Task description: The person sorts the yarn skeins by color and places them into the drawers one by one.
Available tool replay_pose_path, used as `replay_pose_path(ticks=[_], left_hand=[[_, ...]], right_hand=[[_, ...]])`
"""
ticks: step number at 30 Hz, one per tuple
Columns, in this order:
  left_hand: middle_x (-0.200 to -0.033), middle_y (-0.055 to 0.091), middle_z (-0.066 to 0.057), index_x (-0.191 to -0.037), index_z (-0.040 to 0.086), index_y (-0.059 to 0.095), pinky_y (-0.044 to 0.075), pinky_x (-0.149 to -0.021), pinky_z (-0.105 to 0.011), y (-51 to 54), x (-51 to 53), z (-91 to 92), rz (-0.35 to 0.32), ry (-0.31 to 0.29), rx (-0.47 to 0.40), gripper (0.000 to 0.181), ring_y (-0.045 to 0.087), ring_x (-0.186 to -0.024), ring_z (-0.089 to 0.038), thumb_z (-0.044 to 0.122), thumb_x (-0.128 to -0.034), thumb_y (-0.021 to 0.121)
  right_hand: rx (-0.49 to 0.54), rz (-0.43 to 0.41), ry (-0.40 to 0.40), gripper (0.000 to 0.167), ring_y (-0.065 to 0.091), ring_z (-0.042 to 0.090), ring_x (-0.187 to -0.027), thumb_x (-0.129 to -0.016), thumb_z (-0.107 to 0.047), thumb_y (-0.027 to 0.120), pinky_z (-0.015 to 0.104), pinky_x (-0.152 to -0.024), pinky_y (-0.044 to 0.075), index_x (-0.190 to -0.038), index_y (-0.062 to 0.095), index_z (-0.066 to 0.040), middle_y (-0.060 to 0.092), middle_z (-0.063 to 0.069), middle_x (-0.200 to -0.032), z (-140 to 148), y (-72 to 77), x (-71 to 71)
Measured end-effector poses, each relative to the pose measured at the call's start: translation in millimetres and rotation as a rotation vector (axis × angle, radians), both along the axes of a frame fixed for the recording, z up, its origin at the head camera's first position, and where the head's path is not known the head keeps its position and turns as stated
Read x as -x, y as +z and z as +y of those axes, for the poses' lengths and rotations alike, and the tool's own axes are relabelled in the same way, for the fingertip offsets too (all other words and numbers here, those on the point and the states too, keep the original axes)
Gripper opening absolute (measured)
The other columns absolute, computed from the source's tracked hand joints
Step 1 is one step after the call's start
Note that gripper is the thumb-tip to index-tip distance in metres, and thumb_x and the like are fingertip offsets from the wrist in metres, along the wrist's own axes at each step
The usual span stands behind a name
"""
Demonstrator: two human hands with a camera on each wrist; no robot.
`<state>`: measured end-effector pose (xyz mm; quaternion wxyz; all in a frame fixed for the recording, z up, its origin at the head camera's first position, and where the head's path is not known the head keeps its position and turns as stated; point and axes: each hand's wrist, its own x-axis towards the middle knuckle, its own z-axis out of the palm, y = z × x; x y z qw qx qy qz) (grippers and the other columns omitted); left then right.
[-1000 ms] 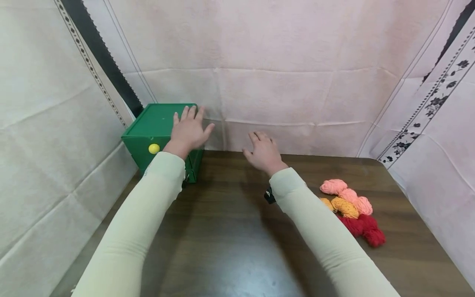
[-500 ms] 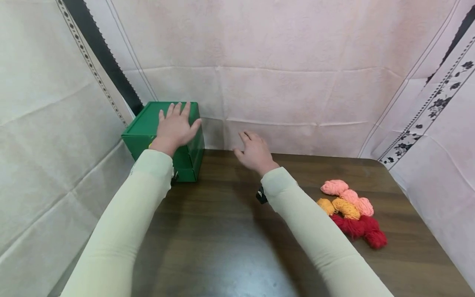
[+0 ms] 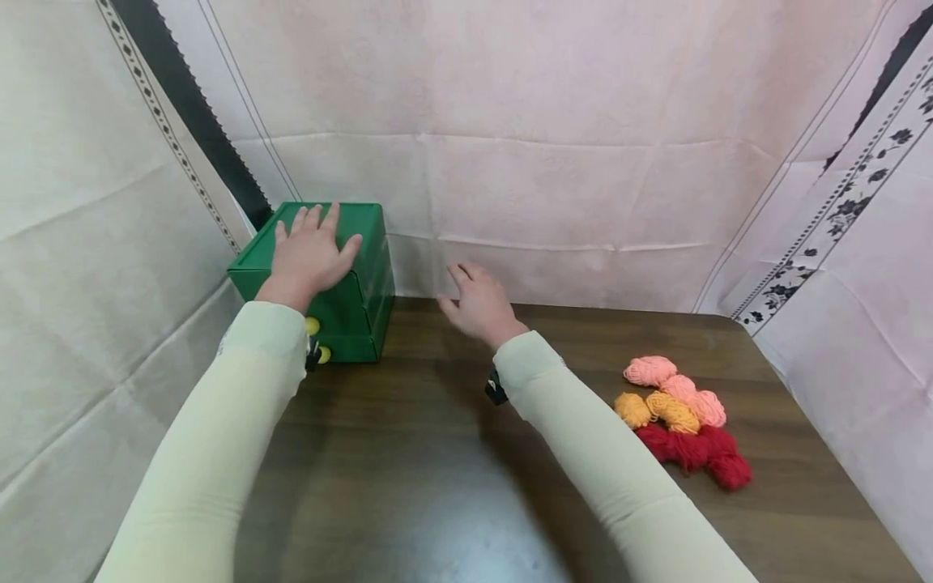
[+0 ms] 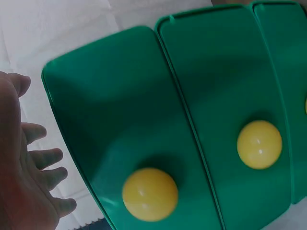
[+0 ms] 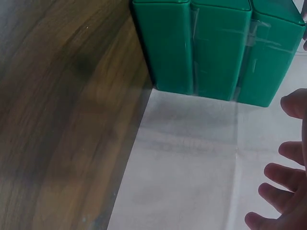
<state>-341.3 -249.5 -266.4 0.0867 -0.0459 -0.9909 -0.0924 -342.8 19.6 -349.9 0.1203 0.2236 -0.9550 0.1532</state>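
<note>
A green drawer box [image 3: 338, 304] stands at the table's back left, its drawer fronts bearing round yellow knobs [image 4: 150, 194]. Over its top, in the head view, my left hand [image 3: 306, 255] is spread with straight fingers. The left wrist view shows that hand beside the top edge of the box, a gap between them. My right hand [image 3: 481, 308] hovers to the right of the box, holding nothing, its fingers loosely extended. Clear tape runs over the box's side [image 5: 218, 52] in the right wrist view.
On the table's right lie pink yarn [image 3: 678, 389], orange yarn [image 3: 672, 413] and dark red yarn [image 3: 696, 449], side by side. Pale cloth [image 3: 547, 186] hangs behind and at both sides of the brown wooden table [image 3: 408, 437].
Both hands have moved left in the head view. The left hand has shifted from the box's right edge to over its top, uncovering more of its front and right side.
</note>
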Motion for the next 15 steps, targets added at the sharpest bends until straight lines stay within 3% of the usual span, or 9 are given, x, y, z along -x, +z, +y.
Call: replay_pose_path(ticks=[15], left_hand=[[-0.161, 0.008, -0.024, -0.157, 0.013, 0.003, 0.002, -0.112, -0.07, -5.1, -11.0, -37.1, 0.035, 0.031, -0.033, 0.075, 0.005, -0.148, -0.044, 0.059, -0.1001, 0.018]], right_hand=[[0.025, -0.041, 0.033, 0.066, 0.035, 0.028, -0.142, -0.099, -0.048, 0.046, 0.042, -0.116, 0.029, -0.153, 0.029, -0.014, 0.035, 0.011, -0.154, -25, -5.7, -0.4]])
